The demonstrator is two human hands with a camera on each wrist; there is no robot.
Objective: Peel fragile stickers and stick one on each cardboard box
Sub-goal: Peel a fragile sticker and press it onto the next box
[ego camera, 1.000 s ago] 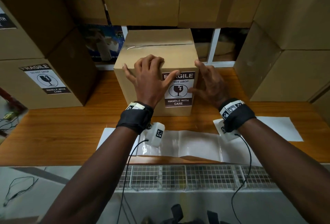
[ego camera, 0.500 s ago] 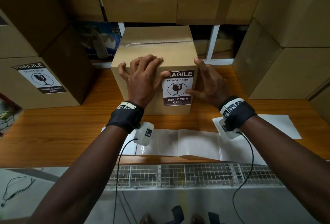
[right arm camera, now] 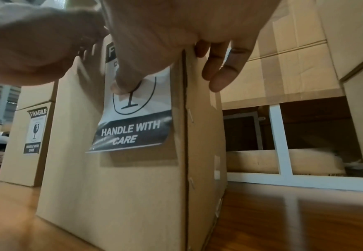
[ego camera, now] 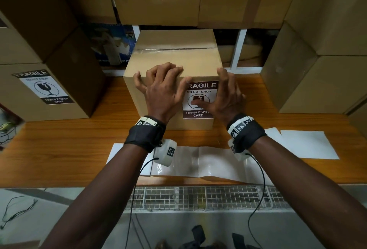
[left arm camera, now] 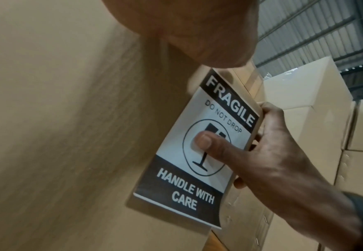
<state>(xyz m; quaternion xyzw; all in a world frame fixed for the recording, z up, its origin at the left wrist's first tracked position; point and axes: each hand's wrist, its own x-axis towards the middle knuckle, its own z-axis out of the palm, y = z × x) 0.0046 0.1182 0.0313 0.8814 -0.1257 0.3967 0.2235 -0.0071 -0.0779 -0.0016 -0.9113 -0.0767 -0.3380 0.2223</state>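
Note:
A taped cardboard box point(ego camera: 172, 58) stands mid-table, and a black-and-white FRAGILE sticker point(ego camera: 198, 114) is on the right part of its front face. My left hand point(ego camera: 162, 90) lies spread on that face left of the sticker, its fingertips bent at the top front edge. The thumb of my right hand point(ego camera: 226, 100) presses on the glass symbol, while its fingers lie along the box's right side. The left wrist view shows that thumb point(left arm camera: 204, 141) on the sticker point(left arm camera: 186, 195). In the right wrist view the sticker's point(right arm camera: 133, 132) lower edge stands slightly off the cardboard.
A second box with a FRAGILE sticker point(ego camera: 43, 88) stands at the left. Stacked boxes point(ego camera: 317, 70) close in the right side and the back. A strip of glossy backing paper point(ego camera: 198, 163) and a white sheet point(ego camera: 309, 143) lie near the wooden table's point(ego camera: 69, 145) front edge.
My left hand has slid up the front face to the top edge. My right thumb has moved from the sticker's right edge onto its middle.

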